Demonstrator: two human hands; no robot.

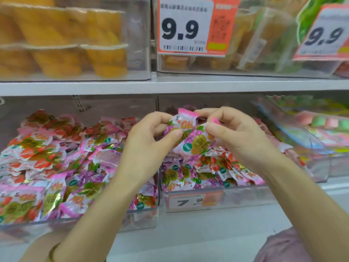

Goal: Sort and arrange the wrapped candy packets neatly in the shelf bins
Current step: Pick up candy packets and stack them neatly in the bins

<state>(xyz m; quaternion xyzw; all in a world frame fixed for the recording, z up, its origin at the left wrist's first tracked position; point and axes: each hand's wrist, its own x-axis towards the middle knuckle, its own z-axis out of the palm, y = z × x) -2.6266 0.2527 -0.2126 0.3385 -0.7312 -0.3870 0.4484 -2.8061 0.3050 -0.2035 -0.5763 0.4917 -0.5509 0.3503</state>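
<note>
Hands meet at the centre: the left hand pinches a grape-printed candy packet between thumb and curled fingers, and the right hand grips a 2nd packet that overlaps the 1st just below it. Both packets hang above the middle bin, clear of the heap.

Sorting looks partway done. The left bin holds mostly strawberry packets with purple grape ones mixed through its right side. The middle bin shows grape packets in front and strawberry behind, all at odd angles, so much squaring-up seems left.

A 7.9 price tag fronts the middle bin, and a tilted clear bin of pink and green sweets crowds the right. Overhead, the shelf board carries orange jelly cups and 9.9 tags, limiting headroom.
</note>
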